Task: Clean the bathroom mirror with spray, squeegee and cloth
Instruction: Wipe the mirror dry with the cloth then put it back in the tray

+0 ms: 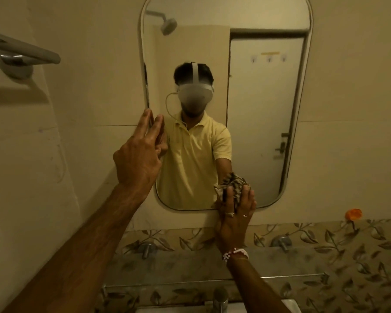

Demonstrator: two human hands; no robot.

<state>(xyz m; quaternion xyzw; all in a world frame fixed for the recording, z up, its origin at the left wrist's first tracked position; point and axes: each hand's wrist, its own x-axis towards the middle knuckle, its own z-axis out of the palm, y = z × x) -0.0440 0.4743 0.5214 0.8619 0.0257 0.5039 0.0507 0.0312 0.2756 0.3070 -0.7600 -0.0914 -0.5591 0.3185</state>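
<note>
Dim yellowish light, slightly soft focus, wide-angle bending at edges, perhaps motion blur

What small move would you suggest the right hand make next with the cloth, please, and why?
Probably sweep the cloth sideways across the mirror: the right hand holds it at the bottom edge, while the left hand touches the left rim.

A towel bar hangs well left of the left hand. A faucet stands below the right hand
</note>
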